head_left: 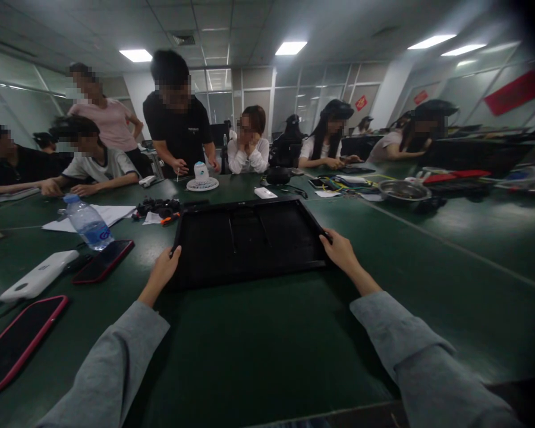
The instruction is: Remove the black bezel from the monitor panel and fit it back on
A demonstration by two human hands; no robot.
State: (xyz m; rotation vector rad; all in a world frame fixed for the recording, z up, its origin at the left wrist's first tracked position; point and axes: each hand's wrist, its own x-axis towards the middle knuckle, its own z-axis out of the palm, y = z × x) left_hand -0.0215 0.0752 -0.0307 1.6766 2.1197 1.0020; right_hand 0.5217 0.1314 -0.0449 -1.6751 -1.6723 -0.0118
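Observation:
A wide black rectangular panel with a raised rim (205, 238), like the casing of a monitor, is held just above or on the green table; which of the two I cannot tell. Two thin lines run down its recessed middle. My left hand (164, 266) grips the left edge, thumb on top. At the opposite edge my right hand (339, 249) is closed on the rim, its thumb also over the top. The fingers beneath the panel are hidden on both sides.
Left on the green table (258, 351) are a water bottle (88, 223), two red-edged phones (103, 261) and a white power bank (40, 275). Beyond the panel stand a small white fan (202, 180) and a metal bowl (405, 190) near cables. Several people sit or stand around.

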